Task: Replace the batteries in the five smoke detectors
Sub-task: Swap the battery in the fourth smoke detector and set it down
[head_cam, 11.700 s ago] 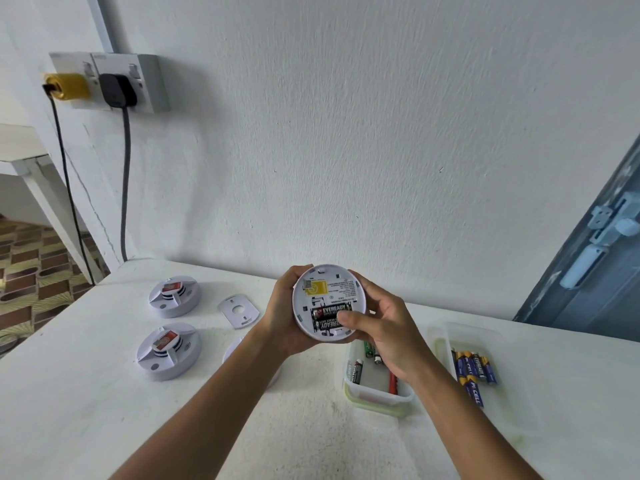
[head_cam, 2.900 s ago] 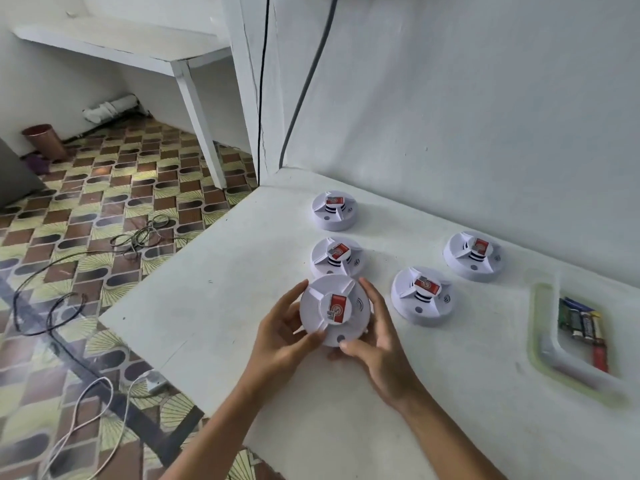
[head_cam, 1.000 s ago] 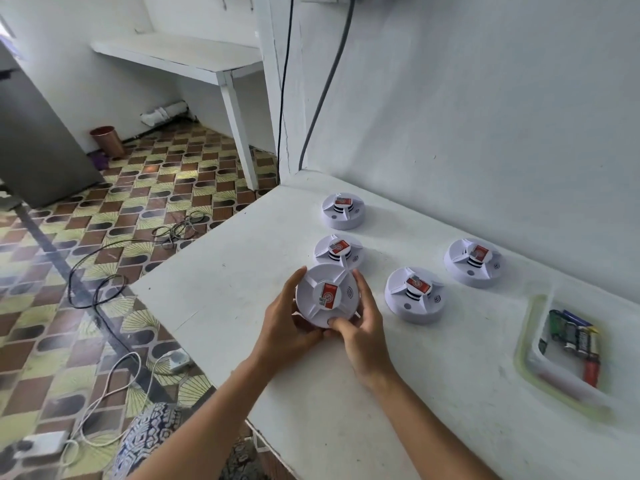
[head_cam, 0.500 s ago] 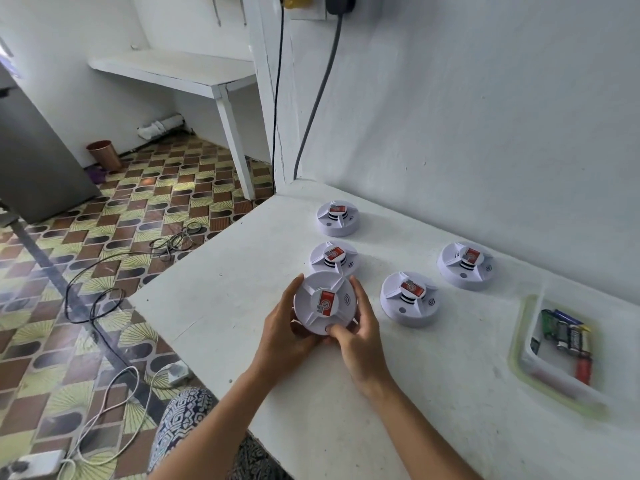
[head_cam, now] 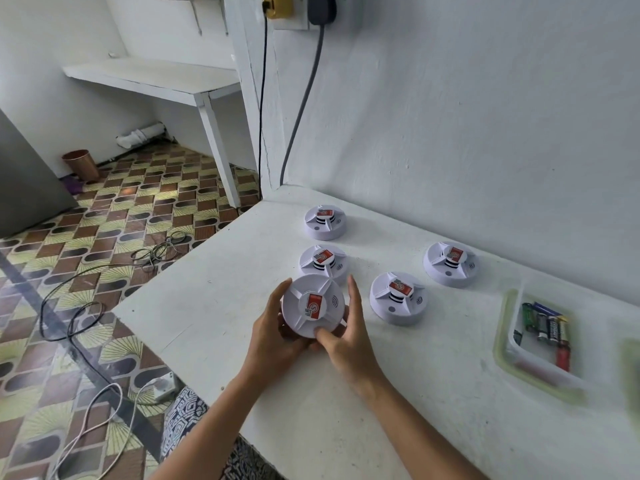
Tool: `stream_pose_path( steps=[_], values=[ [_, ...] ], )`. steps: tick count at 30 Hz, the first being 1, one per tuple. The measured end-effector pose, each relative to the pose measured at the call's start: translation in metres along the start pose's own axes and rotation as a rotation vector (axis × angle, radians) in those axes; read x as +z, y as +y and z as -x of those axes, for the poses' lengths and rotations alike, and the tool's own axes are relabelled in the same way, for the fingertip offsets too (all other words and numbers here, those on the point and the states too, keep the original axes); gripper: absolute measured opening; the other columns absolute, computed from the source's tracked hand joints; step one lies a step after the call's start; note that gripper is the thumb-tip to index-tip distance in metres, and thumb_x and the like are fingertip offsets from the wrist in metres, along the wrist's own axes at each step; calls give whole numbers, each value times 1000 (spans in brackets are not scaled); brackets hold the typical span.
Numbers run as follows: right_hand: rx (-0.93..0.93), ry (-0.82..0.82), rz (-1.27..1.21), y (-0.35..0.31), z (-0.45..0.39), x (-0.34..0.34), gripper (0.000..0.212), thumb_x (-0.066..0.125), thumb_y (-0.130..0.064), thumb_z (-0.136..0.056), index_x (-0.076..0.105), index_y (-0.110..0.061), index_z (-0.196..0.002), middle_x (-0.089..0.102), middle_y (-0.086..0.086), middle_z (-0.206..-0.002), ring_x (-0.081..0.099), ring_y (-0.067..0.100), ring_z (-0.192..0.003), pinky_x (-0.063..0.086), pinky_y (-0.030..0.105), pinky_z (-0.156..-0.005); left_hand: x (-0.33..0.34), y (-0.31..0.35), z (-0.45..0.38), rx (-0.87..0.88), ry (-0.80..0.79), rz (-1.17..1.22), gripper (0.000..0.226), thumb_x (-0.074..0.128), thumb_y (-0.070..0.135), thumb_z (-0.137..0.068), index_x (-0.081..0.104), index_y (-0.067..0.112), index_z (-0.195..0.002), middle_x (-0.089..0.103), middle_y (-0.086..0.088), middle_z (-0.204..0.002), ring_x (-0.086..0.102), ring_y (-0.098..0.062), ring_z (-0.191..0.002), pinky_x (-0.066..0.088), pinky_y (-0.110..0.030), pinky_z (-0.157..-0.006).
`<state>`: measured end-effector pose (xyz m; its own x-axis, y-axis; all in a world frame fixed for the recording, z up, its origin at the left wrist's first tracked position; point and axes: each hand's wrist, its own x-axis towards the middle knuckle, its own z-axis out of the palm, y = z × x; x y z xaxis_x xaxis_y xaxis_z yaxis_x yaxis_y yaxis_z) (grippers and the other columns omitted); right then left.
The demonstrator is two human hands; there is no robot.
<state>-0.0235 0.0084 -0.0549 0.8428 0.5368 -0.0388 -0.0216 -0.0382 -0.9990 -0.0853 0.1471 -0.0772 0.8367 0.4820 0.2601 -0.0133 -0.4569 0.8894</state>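
From the head camera, the left hand (head_cam: pixel 273 337) and right hand (head_cam: pixel 349 341) together grip a round white plastic smoke detector (head_cam: pixel 312 305) with a red label, face up, fingers curled round its rim; four matching detectors (head_cam: pixel 398 297) lie just beyond on the white table (head_cam: pixel 433 393); a clear plastic tray of batteries (head_cam: pixel 540 337) sits well right of the right hand.

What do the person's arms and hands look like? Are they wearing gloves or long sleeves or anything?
No gloves and no long sleeves. Both forearms are bare as far up as the picture shows, and the left hand and right hand are bare too. No watch, ring or bracelet shows. The fingers are slim with short nails. Low down between the arms there is a bit of black-and-white patterned cloth.
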Motion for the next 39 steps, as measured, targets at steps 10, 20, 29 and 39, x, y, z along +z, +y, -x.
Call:
stream_pose_path(
  steps=[10, 20, 29, 39],
  values=[
    [-10, -249, 172, -9, -11, -20, 85, 63, -17, -88, 13, -54, -146, 51, -19, -137, 58, -12, -90, 48, 14, -68, -2, 2, 4, -11, 19, 46, 91, 90, 20, -62, 35, 37, -133, 66, 16, -111, 70, -5, -87, 59, -33, -75],
    [-47, -208, 186, -2, -9, -20, 86, 70, -11, -83, 23, -42, -148, 54, -25, -132, 52, -4, -121, 45, 23, -100, -3, 5, 4, 3, -1, 85, 85, 86, 36, -55, 40, 39, -127, 69, 11, -104, 71, -7, -84, 57, -22, -67],
    [-63, -116, 162, 3, -8, -17, 79, 63, 0, -84, 31, -45, -140, 59, -25, -122, 59, -3, -109, 51, 18, -86, -3, 7, 4, -8, 13, 61, 86, 86, 43, -53, 39, 51, -124, 66, 28, -105, 68, 0, -92, 57, -22, -73],
    [-45, -99, 126, 6, -8, -19, 77, 65, -6, -81, 34, -45, -140, 58, -15, -130, 57, 3, -118, 50, 31, -99, 0, 7, 4, -6, 21, 14, 88, 83, 50, -51, 38, 51, -126, 68, 19, -105, 68, 2, -89, 59, -27, -75]
  ],
)
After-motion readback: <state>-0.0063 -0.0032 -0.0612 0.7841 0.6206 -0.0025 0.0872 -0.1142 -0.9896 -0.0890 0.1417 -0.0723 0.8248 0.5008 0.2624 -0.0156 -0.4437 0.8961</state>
